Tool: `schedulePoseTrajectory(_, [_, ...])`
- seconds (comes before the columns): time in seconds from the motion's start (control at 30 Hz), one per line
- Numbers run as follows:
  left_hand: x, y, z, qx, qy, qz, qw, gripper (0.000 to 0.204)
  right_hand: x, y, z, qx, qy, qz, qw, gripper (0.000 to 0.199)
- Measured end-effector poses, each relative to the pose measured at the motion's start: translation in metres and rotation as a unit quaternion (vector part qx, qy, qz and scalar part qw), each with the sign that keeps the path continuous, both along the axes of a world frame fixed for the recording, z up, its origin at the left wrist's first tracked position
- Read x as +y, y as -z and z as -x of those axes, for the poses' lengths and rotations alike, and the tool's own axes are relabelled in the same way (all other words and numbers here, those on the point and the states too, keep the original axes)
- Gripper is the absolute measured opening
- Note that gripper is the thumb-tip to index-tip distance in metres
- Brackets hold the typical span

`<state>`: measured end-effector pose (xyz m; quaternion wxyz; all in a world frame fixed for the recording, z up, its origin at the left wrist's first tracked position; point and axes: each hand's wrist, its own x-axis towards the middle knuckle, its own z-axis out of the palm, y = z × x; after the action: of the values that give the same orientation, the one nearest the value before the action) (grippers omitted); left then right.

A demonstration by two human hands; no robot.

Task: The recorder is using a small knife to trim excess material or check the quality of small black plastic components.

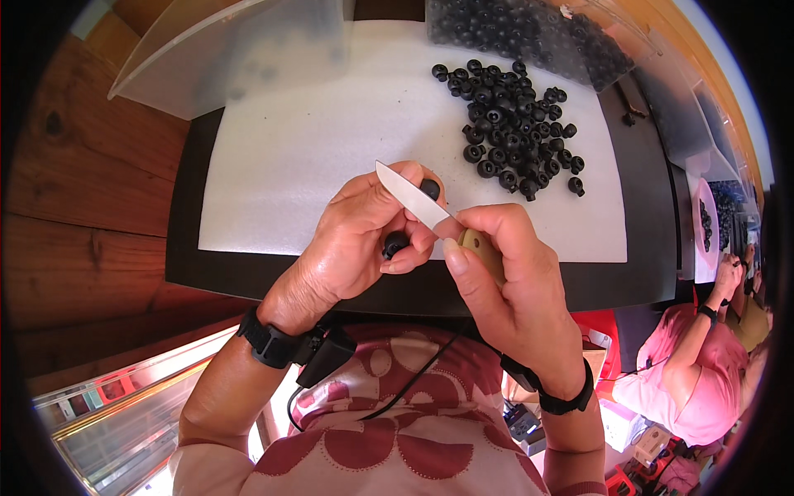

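Note:
My left hand (343, 227) is closed around two small black round knobs. One knob (430, 189) is pinched at the fingertips, and a second knob (395, 244) sits lower, held by the curled fingers. My right hand (521, 285) grips a small knife (412, 198) by its olive-coloured handle. The knife's blade points up and left, lying across the front of the pinched knob; whether the edge touches it I cannot tell. Beyond my hands, a loose pile of black knobs (514, 132) lies on a white sheet (281, 178).
A translucent bin (165, 70) stands at the far left, and a clear bin full of black knobs (529, 37) at the far right. The sheet covers a dark table (645, 273). At right, a person in pink (695, 372) works beside a pink tray (707, 264).

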<state>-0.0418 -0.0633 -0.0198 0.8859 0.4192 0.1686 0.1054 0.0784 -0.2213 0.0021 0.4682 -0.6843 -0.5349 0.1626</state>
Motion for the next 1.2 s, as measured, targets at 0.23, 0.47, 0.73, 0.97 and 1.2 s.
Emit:
schedulePoseTrajectory(0.23, [0.0007, 0.0021, 0.0006, -0.015, 0.003, -0.016, 1.000, 0.038, 0.0007, 0.0011, 0.0012, -0.032, 0.008, -0.009, 0.999, 0.024])
schedulePoseTrajectory(0.47, [-0.0002, 0.0020, 0.0013, -0.013, -0.007, -0.021, 1.000, 0.040, 0.0007, 0.0018, 0.0016, -0.041, 0.011, -0.018, 0.999, 0.024])
schedulePoseTrajectory(0.73, [-0.0015, 0.0011, 0.0019, -0.001, -0.015, -0.022, 1.000, 0.047, 0.0030, 0.0052, 0.0031, -0.036, 0.021, -0.038, 0.998, 0.022])
schedulePoseTrajectory(0.97, [-0.0020, 0.0059, 0.0019, -0.010, -0.025, -0.030, 0.999, 0.052, 0.0036, 0.0028, 0.0023, -0.029, 0.020, -0.024, 0.999, 0.020])
schedulePoseTrajectory(1.2, [-0.0038, 0.0055, 0.0012, -0.008, -0.037, -0.012, 0.999, 0.051, 0.0050, 0.0018, 0.0013, -0.009, 0.011, -0.021, 1.000, 0.018])
